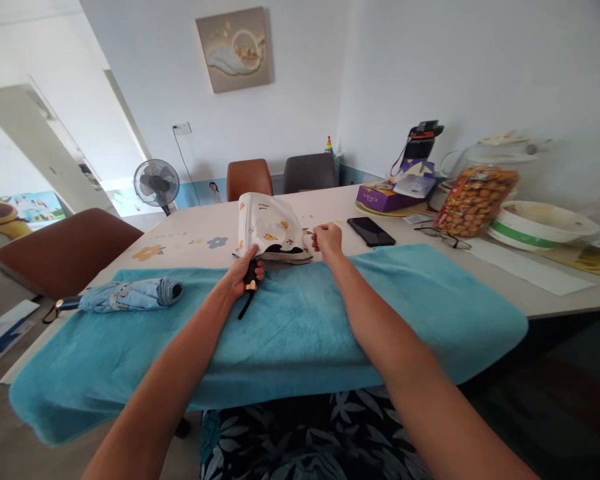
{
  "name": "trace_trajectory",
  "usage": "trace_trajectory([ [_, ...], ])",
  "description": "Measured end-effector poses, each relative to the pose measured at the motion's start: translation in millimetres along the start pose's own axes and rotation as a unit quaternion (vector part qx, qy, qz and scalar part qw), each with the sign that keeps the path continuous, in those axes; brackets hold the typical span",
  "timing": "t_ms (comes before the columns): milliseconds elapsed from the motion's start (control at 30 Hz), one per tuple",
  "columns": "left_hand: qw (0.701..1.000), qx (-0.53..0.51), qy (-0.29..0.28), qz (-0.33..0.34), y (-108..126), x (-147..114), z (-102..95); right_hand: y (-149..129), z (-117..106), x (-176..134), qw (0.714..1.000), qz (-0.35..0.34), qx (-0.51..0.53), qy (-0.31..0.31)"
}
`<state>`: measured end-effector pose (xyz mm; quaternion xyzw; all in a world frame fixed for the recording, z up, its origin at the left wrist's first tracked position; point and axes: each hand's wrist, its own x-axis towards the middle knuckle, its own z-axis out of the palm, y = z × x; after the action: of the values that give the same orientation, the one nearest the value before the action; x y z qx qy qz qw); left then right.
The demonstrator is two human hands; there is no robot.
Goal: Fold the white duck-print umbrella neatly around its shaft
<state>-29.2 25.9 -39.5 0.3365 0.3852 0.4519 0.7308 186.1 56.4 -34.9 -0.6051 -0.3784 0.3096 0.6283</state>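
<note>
On the table (205, 217) lies a blue towel (300, 327), the white umbrella (271, 223) bunched at its far edge. The left hand (239, 271) grips the handle (251, 274); the right hand (329, 239) is curled just beside, whether empty I can't tell. Steadying the handle should keep folds even.

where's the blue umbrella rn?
Left side of the head view: the blue umbrella lies rolled up, mostly on the teal towel, left of the left hand holding the white patterned umbrella.
</note>
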Motion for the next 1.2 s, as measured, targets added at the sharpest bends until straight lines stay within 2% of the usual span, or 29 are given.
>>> trace_trajectory([
  [100, 0.999, -0.028, 0.014, 0.008, 2.2, 0.0, -1.8, 1.0, 5.7, -8.9, 0.999, 0.013, 0.001, -0.048],
  [133, 0.999, -0.035, 0.018, 0.012, 2.9, 0.0, -2.5, 1.4, 8.3, -12.3, 0.997, -0.012, -0.005, -0.073],
  [200, 0.998, -0.049, 0.026, 0.014, 4.3, -0.2, -3.7, 2.6, 12.5, -17.8, 0.988, -0.115, -0.036, -0.092],
  [267, 0.998, -0.064, 0.029, 0.009, 5.4, -0.2, -4.6, 4.5, 14.6, -21.0, 0.958, -0.252, -0.100, -0.096],
  [333, 0.997, -0.076, 0.027, 0.004, 6.0, 0.1, -5.4, 7.4, 15.6, -23.0, 0.913, -0.354, -0.175, -0.102],
  [400, 0.997, -0.079, 0.020, -0.001, 5.9, 0.8, -6.1, 10.7, 16.7, -24.8, 0.881, -0.391, -0.245, -0.106],
  [533, 0.998, -0.057, 0.013, -0.009, 4.2, 2.0, -6.4, 14.6, 19.0, -28.5, 0.847, -0.392, -0.349, -0.088],
  [600, 0.999, -0.046, 0.014, -0.006, 3.4, 1.8, -5.6, 13.7, 18.7, -29.1, 0.848, -0.372, -0.373, -0.063],
  [633, 0.999, -0.043, 0.017, -0.003, 3.0, 1.4, -5.0, 12.7, 18.0, -28.8, 0.857, -0.352, -0.373, -0.041],
  [700, 0.999, -0.041, 0.024, 0.004, 2.7, 0.5, -3.6, 10.2, 16.3, -27.3, 0.895, -0.286, -0.342, 0.013],
  [767, 0.999, -0.041, 0.028, 0.008, 2.6, -0.3, -2.6, 8.2, 15.0, -25.4, 0.943, -0.188, -0.271, 0.035],
  [833, 0.999, -0.038, 0.029, 0.010, 2.6, -0.6, -2.4, 7.7, 15.1, -24.2, 0.982, -0.097, -0.161, 0.008],
  [900, 0.999, -0.035, 0.027, 0.009, 2.5, -0.4, -2.9, 8.4, 16.6, -24.1, 0.996, -0.045, -0.058, -0.044],
  [1067, 0.999, -0.043, 0.028, 0.011, 2.8, 0.9, -5.1, 7.8, 18.2, -25.1, 0.983, 0.071, 0.057, -0.162],
  [1133, 0.998, -0.048, 0.025, 0.012, 3.1, 1.1, -5.8, 3.9, 16.6, -26.4, 0.959, 0.118, 0.149, -0.211],
  [1200, 0.999, -0.047, 0.021, 0.011, 3.3, 1.0, -6.1, -0.6, 15.4, -29.3, 0.922, 0.148, 0.233, -0.271],
])
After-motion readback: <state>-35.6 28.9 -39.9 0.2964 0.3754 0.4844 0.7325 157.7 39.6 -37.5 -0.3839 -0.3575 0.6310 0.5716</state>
